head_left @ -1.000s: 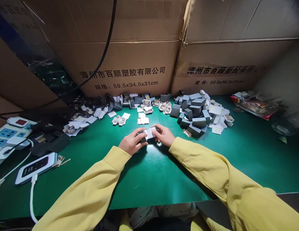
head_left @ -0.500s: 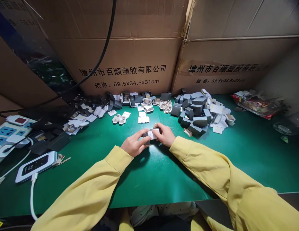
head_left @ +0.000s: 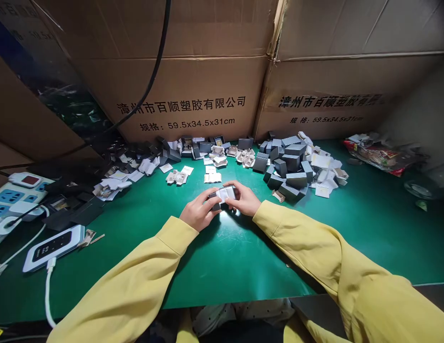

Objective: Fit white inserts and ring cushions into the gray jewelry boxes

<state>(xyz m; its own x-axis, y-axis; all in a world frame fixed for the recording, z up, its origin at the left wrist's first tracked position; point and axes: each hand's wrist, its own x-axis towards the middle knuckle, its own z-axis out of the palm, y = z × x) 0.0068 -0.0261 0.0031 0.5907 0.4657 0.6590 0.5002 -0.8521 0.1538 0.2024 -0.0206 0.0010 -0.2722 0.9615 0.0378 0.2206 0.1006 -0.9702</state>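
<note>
Between both hands is a small dark grey box [head_left: 216, 206] with a white folded card insert [head_left: 227, 193] showing at its top. My left hand [head_left: 199, 209] is closed on the box's left side, thumb toward the front. Closed round the right end, my right hand [head_left: 245, 200] has its thumb against the white insert. Just beyond the hands lie several white card pieces [head_left: 212, 177]. To the right rises a pile of dark grey boxes [head_left: 291, 166], with white card inserts [head_left: 324, 166] heaped against it.
Along the back left are dark open boxes and white papers [head_left: 116, 183]. A power strip [head_left: 14, 200] and a white device [head_left: 53, 247] with a cable sit at the left. Large cartons [head_left: 186, 95] wall off the back. A plastic bag [head_left: 384, 152] lies far right.
The box has turned slightly in my hands, and more of the white insert now shows. My right thumb has shifted down to the insert's near edge.
</note>
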